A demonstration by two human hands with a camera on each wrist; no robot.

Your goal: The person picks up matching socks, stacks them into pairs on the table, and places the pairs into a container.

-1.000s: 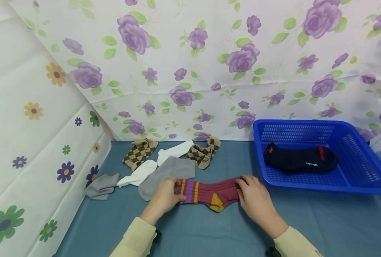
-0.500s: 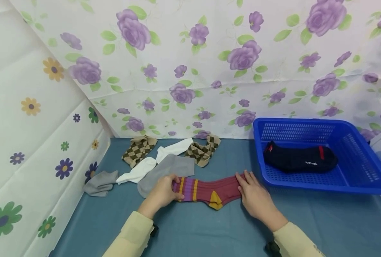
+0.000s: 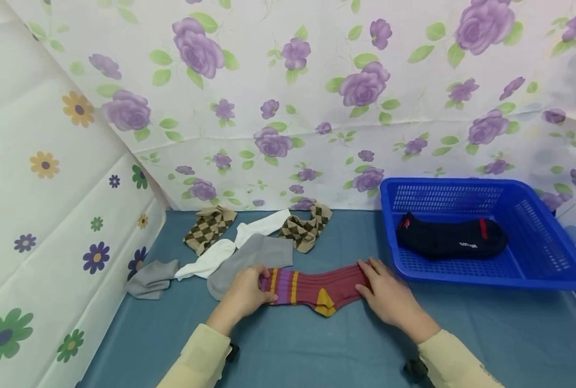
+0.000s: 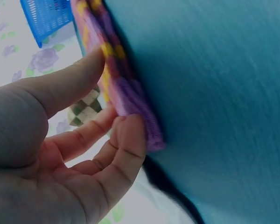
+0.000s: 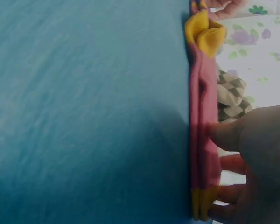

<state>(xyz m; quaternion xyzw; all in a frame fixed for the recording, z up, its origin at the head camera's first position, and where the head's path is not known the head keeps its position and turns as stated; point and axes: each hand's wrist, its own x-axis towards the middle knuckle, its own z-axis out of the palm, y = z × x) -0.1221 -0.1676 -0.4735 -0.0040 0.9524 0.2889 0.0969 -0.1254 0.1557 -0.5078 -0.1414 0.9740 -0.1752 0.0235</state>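
A pair of maroon socks [image 3: 312, 288], one laid on the other, stretches across the blue-green table between both hands. The striped cuff is purple and yellow, the heels [image 5: 206, 35] yellow. At the cuff end, my left hand [image 3: 243, 293] holds the socks, its thumb along the near edge and curled fingers [image 4: 130, 135] at the cuff's end. My right hand [image 3: 392, 296] rests on the toe end with fairly straight fingers; in the right wrist view its thumb and fingertips touch the upper sock. The toes are partly hidden in the head view.
A blue basket [image 3: 492, 283] at the right holds black socks [image 3: 450, 237]. Behind the left hand lie a large grey sock [image 3: 254, 258], white socks [image 3: 210, 260], checkered socks [image 3: 210, 229] and a small grey sock [image 3: 153, 279]. A flowered cloth [image 3: 288, 108] hangs behind the table.
The right hand's fingers have flattened onto the toe end after gripping its edge, then shifted slightly. The left hand stays at the cuff. The socks lie nearly where they were.
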